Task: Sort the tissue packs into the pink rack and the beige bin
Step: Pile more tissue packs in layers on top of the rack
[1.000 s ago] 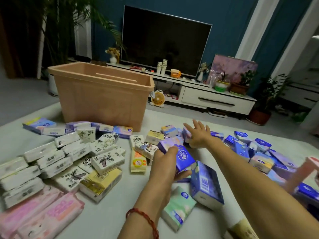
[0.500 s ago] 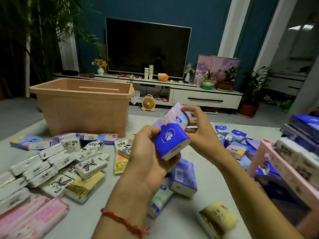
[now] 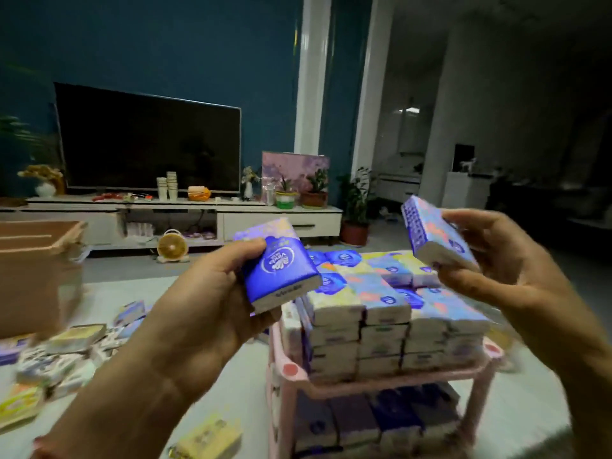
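My left hand (image 3: pixel 212 313) grips a blue tissue pack (image 3: pixel 278 266) held up left of the pink rack (image 3: pixel 381 382). My right hand (image 3: pixel 506 270) holds a second blue patterned tissue pack (image 3: pixel 437 233) tilted above the rack's right side. The rack's top shelf carries stacked blue and pastel packs (image 3: pixel 384 303) in several layers; its lower shelf also holds dark blue packs (image 3: pixel 381 419). The beige bin (image 3: pixel 39 276) stands at the far left, blurred. Loose packs (image 3: pixel 59 356) lie on the pale surface at lower left.
A yellow pack (image 3: pixel 208 438) lies near the bottom edge. Behind are a TV (image 3: pixel 149 140) on a white console (image 3: pixel 231 220), a small orange fan (image 3: pixel 172 245), potted plants (image 3: pixel 354 207) and a dark room to the right.
The view has swung right toward the pink rack. My hands have separated, each now holding one blue pack, and both have moved over to the rack.
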`<state>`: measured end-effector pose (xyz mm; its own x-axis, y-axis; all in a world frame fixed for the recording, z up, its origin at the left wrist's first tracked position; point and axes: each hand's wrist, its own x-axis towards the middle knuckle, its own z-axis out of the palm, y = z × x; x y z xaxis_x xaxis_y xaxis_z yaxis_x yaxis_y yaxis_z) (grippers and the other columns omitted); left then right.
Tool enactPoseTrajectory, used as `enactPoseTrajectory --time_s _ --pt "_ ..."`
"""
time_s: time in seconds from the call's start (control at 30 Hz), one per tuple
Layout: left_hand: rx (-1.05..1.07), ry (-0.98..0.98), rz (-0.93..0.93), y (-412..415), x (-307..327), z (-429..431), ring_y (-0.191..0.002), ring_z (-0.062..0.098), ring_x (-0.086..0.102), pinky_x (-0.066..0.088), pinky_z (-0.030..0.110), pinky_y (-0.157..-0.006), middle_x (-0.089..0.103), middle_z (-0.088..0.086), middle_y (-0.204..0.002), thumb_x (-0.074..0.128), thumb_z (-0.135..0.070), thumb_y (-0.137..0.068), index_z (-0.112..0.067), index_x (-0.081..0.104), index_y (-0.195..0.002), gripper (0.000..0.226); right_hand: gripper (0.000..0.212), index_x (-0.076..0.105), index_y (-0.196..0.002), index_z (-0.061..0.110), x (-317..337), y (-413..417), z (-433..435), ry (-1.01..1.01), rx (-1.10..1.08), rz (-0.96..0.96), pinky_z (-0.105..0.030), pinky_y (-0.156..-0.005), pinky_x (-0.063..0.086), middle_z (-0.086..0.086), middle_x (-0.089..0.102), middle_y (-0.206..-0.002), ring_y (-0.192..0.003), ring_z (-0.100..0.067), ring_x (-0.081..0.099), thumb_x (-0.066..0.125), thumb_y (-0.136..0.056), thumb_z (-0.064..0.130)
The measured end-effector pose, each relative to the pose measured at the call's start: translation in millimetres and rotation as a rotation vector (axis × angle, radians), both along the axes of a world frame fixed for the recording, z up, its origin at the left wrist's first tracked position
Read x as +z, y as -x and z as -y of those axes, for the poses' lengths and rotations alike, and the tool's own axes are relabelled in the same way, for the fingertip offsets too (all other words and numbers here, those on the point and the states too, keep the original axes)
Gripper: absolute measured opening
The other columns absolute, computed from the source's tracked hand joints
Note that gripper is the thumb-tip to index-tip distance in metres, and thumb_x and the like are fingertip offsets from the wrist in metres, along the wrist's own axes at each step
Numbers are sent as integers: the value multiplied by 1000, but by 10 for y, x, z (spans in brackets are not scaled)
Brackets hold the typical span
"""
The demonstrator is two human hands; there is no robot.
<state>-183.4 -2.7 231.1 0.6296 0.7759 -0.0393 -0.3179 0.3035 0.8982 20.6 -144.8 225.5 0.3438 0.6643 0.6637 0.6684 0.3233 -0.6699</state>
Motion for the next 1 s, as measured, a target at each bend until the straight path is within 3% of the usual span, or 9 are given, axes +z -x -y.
enactPoseTrajectory --time_s 0.17,0.27,0.4,0.5,0.67,0.77,0.87,0.93,1.0 --pt "-22 -74 5 -426 116 135 -56 15 56 42 28 -60 64 6 -78 49 -21 -89 -13 61 -85 15 50 57 -102 39 -50 -518 71 360 -205 102 -21 -81 48 12 56 -117 -97 0 55 82 -61 23" --pt "-43 -94 6 -582 134 178 -72 20 59 44 32 -64 66 10 -89 50 -20 -89 -11 62 -90 15 44 55 -102 43 -66 -620 35 514 -172 193 -14 -80 44 20 46 -126 -104 2 52 76 -66 30" --pt "-17 -115 10 -790 123 238 -58 15 59 48 29 -55 64 4 -68 51 -18 -88 -11 60 -84 12 37 59 -99 38 -132 -652 32 473 -103 110 -18 -86 50 14 56 -120 -104 -1 58 78 -73 20" --pt "-30 -197 -1 -971 74 343 -52 11 63 55 28 -54 67 0 -58 55 -15 -88 -10 60 -81 9 36 63 -98 34 -146 -638 83 392 -115 80 -24 -88 52 11 65 -108 -99 -1 62 76 -65 34" --pt "-37 -471 -106 -1294 -13 586 -83 17 70 55 39 -85 73 1 -85 61 -22 -86 -13 63 -82 10 22 65 -93 23 -33 -488 83 18 95 -382 -23 -52 53 -3 66 -78 -66 -13 62 67 -77 38" --pt "-16 -642 -134 -1423 7 662 -86 16 69 54 42 -86 72 -2 -88 61 -29 -86 -16 65 -87 13 22 65 -90 20 -17 -432 129 -16 98 -430 -25 -55 57 -1 70 -77 -69 -15 68 64 -69 27" --pt "71 -915 -215 -1473 -5 612 -91 15 63 52 34 -81 67 -1 -92 52 -42 -88 -18 64 -93 27 12 63 -87 19 -53 -547 230 -108 -18 -496 -23 -57 55 3 71 -70 -68 -12 68 60 -76 21" --pt "147 -1227 -396 -1441 -61 538 -101 7 48 39 20 -78 57 -7 -104 47 -47 -89 -25 61 -106 32 9 62 -82 20 -120 -678 262 -142 -244 -447 -22 -54 50 4 68 -67 -65 -10 62 58 -87 13" --pt "116 -1518 -591 -1401 -135 478 -115 8 31 29 23 -88 49 -10 -115 45 -49 -89 -34 58 -115 32 16 61 -77 22 -238 -804 257 -90 -449 -380 -24 -55 47 4 65 -69 -65 -12 58 58 -89 12"
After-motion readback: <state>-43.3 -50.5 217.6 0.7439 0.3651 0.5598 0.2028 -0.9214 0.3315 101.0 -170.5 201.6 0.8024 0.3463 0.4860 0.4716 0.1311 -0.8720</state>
